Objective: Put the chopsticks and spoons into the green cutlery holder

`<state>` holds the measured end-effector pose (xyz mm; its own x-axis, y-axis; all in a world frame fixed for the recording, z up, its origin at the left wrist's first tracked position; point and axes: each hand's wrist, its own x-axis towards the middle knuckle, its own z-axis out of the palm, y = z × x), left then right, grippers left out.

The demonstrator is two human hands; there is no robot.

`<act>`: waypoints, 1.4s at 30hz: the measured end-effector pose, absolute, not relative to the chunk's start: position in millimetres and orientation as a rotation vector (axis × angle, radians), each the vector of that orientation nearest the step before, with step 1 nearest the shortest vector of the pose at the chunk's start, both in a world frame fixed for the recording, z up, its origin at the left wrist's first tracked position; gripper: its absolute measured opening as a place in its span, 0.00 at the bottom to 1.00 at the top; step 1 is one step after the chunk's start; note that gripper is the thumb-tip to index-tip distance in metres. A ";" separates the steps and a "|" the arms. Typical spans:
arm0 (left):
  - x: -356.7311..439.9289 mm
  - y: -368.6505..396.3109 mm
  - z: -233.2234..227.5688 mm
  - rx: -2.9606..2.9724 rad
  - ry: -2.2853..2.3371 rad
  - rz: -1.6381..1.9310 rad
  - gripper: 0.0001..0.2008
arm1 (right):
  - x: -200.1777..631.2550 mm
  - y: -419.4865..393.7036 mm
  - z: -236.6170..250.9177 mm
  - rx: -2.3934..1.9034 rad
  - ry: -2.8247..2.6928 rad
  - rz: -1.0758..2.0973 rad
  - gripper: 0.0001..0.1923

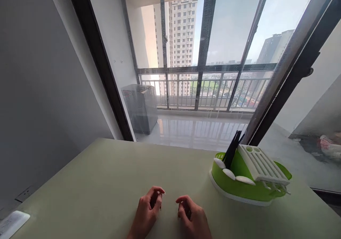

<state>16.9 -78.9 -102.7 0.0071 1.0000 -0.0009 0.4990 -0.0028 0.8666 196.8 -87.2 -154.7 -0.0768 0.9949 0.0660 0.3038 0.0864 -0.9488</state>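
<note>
My left hand (149, 208) rests at the near middle of a pale green table (119, 175), fingers loosely curled, a gap between thumb and index finger. Facing it across a small space is my right hand (192, 216), curled in much the same way. Neither one holds anything. To the right of my right hand, apart from it, stands a green and white utensil holder (245, 189). Black chopsticks (232, 149) lean up out of it. Several white rounded pieces, perhaps spoon ends, line its rim (229, 174). A white slotted block (263, 162) tops it, with hooks at the side.
A white object (14, 222) lies at the table's near left corner, cut off by the frame. Grey wall (48, 90) borders the left side. Beyond the far edge, glass doors give onto a balcony with a dark grey boxy appliance (140, 107) and a railing (183, 90).
</note>
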 end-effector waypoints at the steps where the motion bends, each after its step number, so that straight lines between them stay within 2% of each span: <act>1: 17.5 -79.0 -102.2 1.581 1.576 0.907 0.17 | 195.8 -87.9 -157.0 -1.347 -1.503 1.028 0.16; 8: 18.6 -79.2 -100.7 1.578 1.604 0.899 0.16 | 187.7 -91.6 -167.3 -1.343 -1.451 1.020 0.19; 18: 20.4 -80.4 -100.8 1.599 1.603 0.893 0.15 | 205.2 -86.3 -149.4 -1.269 -1.555 1.220 0.17; 32: 18.8 -80.0 -102.9 1.672 1.544 0.889 0.15 | 202.2 -91.6 -142.1 -1.353 -1.600 1.014 0.13; 42: 17.8 -75.9 -107.7 1.714 1.533 0.902 0.15 | 203.7 -85.8 -144.0 -1.316 -1.608 1.054 0.13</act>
